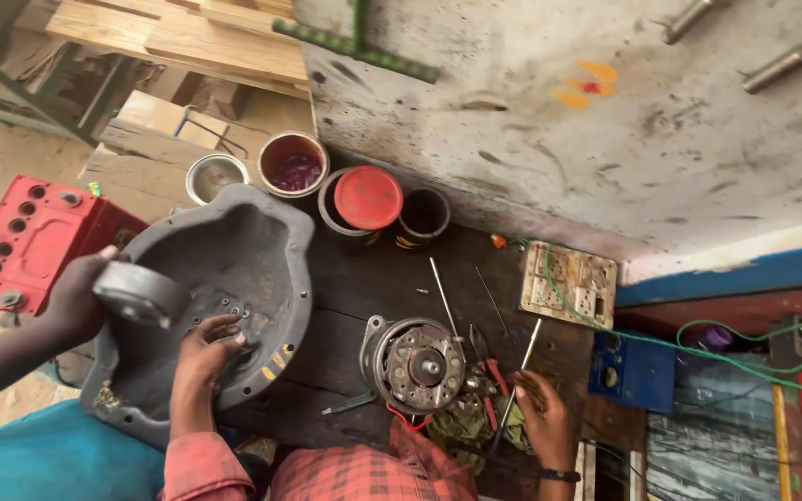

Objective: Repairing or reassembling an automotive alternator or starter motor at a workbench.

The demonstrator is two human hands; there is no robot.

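Dark wooden desk [364, 288] here: grey metal housing [234, 260], small motor [417, 364], red-lidded tin [364, 199], switchboard [568, 283], loose rods [443, 295] on it.

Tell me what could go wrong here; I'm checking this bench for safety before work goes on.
1. The housing juts past the bench edge, steadied by the left hand and another person's hand; it might slip off.
2. An open tin of red liquid stands right behind it and could tip.
3. The right hand rests among tools beside the motor; loose wires could snag.

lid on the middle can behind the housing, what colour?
Red: the round lid sits on the middle can, behind the grey housing. Head view shows it.
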